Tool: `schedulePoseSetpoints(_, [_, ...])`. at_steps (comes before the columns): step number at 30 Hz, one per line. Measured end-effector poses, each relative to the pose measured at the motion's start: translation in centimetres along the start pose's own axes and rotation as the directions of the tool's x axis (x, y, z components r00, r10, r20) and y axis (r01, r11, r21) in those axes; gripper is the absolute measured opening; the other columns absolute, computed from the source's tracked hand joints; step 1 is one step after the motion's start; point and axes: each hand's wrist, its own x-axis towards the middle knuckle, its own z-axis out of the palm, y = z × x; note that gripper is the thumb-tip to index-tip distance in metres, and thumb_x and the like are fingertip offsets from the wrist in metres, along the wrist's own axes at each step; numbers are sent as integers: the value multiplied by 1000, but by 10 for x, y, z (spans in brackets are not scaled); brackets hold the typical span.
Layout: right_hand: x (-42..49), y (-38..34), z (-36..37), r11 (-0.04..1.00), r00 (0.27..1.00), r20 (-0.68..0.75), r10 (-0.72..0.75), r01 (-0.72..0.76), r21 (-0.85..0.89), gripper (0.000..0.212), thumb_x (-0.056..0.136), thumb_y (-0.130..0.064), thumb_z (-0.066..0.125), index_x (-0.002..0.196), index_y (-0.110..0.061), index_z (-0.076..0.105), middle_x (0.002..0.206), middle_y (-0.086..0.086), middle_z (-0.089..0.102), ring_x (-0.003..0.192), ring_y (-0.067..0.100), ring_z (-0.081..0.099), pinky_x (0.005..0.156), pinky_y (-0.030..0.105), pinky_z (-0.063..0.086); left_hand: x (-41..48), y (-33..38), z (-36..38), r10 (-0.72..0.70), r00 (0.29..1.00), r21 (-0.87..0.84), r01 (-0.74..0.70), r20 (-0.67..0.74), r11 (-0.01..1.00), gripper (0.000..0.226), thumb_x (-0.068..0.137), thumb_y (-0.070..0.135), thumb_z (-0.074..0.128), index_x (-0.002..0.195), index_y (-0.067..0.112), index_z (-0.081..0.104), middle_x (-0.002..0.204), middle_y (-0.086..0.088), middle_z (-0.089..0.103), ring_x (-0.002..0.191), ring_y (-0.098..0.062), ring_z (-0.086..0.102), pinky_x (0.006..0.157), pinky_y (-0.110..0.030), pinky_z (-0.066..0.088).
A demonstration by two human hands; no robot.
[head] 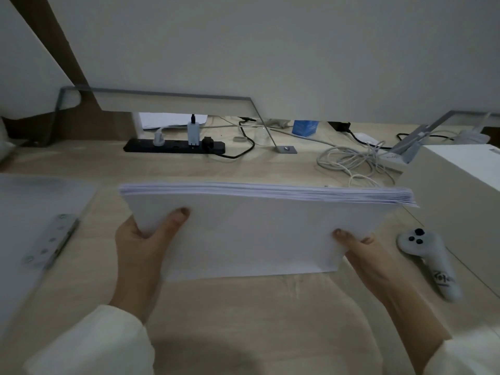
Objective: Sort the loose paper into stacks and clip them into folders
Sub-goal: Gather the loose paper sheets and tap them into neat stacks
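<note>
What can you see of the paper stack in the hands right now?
The paper stack is a thick block of plain white sheets, top sheet blank, held landscape over the wooden desk. Its far edge shows many layered sheet edges, slightly uneven toward the right corner. The left hand grips its near left corner and the right hand its near right corner, thumbs on top. Whether its near edge touches the desk cannot be told.

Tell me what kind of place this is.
Probably an office workstation: a light wooden desk, a black power strip with plugs in it, tangled white cables, and a clip folder left of the paper stack.
</note>
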Motion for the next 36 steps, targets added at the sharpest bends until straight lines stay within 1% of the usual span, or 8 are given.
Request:
schedulePoseSetpoints(2, [0, 3, 1, 1000, 1000, -16, 5, -5, -14, 60, 30, -55, 87, 83, -29, 77, 91, -7, 75, 85, 8, 70, 72, 19, 56, -1, -6, -3, -30, 1000, -68, 30, 9, 997, 15, 73, 28, 72, 61, 38, 74, 60, 26, 68, 58, 9, 63, 51, -7, 47])
schedulePoseSetpoints(6, [11, -12, -2, 1000, 1000, -20, 3, -3, -20, 45, 41, -46, 86, 80, -26, 76, 86, -7, 75, 81, 12, 70, 65, 20, 57, 18, 6, -8, -36, 986, 4, 36, 162, 999, 57, 28, 61, 80, 72, 26, 68, 63, 23, 70, 58, 6, 65, 49, -9, 49])
schedulePoseSetpoints(15, [26, -50, -3, 982, 992, 89, 87, -71, -173, 63, 24, -54, 88, 76, -19, 77, 86, 0, 77, 75, 15, 72, 59, 21, 56, 78, 101, 11, -255, 589, 578, -462, 767, 673, 61, 41, 84, 54, 89, 47, 65, 84, 19, 71, 78, 4, 65, 69, -17, 53])
schedulePoseSetpoints(18, [31, -60, 2, 974, 991, 109, 78, -53, -219, 59, 30, -55, 86, 76, -19, 77, 86, 1, 77, 75, 15, 72, 61, 21, 56, 63, 100, 44, -279, 577, 634, -620, 768, 462, 58, 59, 86, 45, 97, 44, 59, 87, 17, 66, 78, 3, 59, 73, -22, 49])
schedulePoseSetpoints(23, [30, -79, 4, 955, 992, 114, 58, -21, -296, 21, 57, -33, 82, 71, -17, 76, 78, -1, 76, 67, 13, 71, 56, 19, 54, 60, 87, 64, -128, 631, 606, -639, 765, 473, 28, 91, 45, 44, 103, 25, 59, 85, 9, 60, 81, -12, 56, 66, -22, 39])
schedulePoseSetpoints(27, [26, -84, -4, 896, 998, -38, -51, 29, -442, 18, 74, -32, 70, 88, -21, 68, 84, -6, 72, 70, 2, 67, 57, 12, 49, 59, 74, 57, -91, 688, 539, -473, 720, 697, 23, 91, 36, 50, 97, 19, 65, 83, 6, 67, 69, -3, 60, 57, -15, 39])
schedulePoseSetpoints(32, [8, -39, -13, 944, 930, -366, 15, -133, -301, 86, 74, -44, 70, 144, -25, 22, 134, -5, 43, 111, 16, 53, 92, 35, 45, 43, 46, 53, -134, 839, 322, -51, 527, 945, 12, 90, 31, 54, 85, 31, 65, 67, 26, 70, 60, 7, 65, 52, -6, 46])
schedulePoseSetpoints(36, [-12, -9, 1, 971, 953, -226, 203, -225, -76, 40, 90, -41, 51, 115, -11, 60, 112, 6, 69, 103, 25, 66, 93, 41, 50, 12, -3, 69, -345, 867, 160, 307, 360, 938, 12, 90, 26, 56, 94, 24, 67, 80, 12, 74, 72, -5, 69, 66, -22, 54])
